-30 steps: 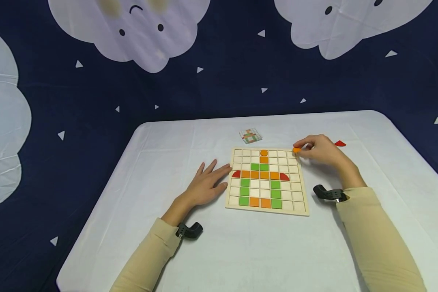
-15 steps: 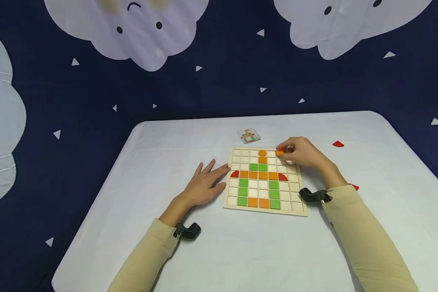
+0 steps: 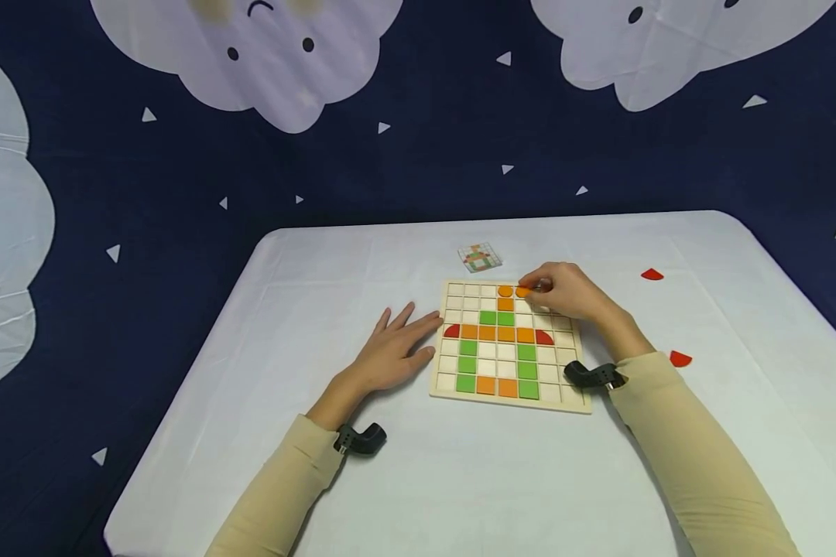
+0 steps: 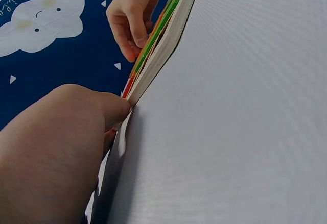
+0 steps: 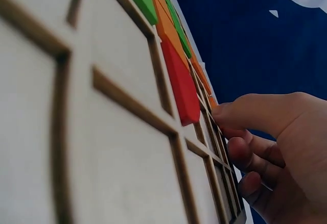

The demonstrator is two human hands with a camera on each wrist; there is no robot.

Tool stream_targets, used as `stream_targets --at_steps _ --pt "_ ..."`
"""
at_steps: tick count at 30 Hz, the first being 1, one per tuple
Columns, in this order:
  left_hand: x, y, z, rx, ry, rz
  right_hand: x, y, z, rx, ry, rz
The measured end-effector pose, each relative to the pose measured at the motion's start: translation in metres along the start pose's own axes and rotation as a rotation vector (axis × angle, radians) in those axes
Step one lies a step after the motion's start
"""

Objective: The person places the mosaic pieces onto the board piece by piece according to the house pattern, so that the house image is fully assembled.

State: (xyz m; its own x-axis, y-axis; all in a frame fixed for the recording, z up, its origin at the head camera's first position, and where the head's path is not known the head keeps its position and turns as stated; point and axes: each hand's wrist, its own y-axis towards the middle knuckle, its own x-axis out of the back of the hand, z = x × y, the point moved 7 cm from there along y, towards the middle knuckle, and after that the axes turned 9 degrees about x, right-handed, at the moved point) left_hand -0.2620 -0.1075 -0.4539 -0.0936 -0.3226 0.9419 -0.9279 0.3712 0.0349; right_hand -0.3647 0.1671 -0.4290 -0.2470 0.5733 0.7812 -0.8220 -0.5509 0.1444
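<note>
A wooden grid board (image 3: 488, 396) lies on the white table, its cells partly filled with green and orange squares and two red quarter-round pieces. My right hand (image 3: 573, 292) pinches a round orange piece (image 3: 522, 292) over the top row, just right of another orange disc (image 3: 505, 292). In the right wrist view, thumb and fingers meet at the board's far side, beyond a red piece (image 5: 180, 83). The left hand (image 3: 390, 356) lies flat with fingers spread, its fingertips touching the board's left edge. The left wrist view shows that thumb against the board's side.
Behind the board lies a small pattern card (image 3: 480, 257) printed with a coloured grid. Two loose red pieces rest on the table to the right, one red piece (image 3: 652, 275) farther back and another red piece (image 3: 680, 359) beside the right sleeve. A dark cloud-print cloth (image 3: 418, 170) hangs behind the table.
My right hand has moved left over the board's top row with the orange disc, from the top right corner to beside the other disc. The left hand has stayed in place.
</note>
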Motion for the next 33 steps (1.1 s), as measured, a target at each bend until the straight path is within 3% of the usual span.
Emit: stream_targets --at_steps 7,16,23,33 --pt "-0.001 -0.001 0.003 0.003 -0.003 -0.002 0.008 -0.001 -0.004 -0.017 -0.018 -0.034" --pt "-0.002 -0.003 0.002 -0.003 -0.002 -0.001 0.034 -0.018 -0.030 -0.089 -0.056 -0.086" --pt "0.000 -0.002 0.001 -0.002 0.012 -0.001 0.065 -0.037 -0.058 -0.114 -0.136 -0.129" --pt "0.000 0.000 0.000 -0.014 0.018 0.003 0.109 -0.068 -0.100 -0.226 -0.185 -0.087"
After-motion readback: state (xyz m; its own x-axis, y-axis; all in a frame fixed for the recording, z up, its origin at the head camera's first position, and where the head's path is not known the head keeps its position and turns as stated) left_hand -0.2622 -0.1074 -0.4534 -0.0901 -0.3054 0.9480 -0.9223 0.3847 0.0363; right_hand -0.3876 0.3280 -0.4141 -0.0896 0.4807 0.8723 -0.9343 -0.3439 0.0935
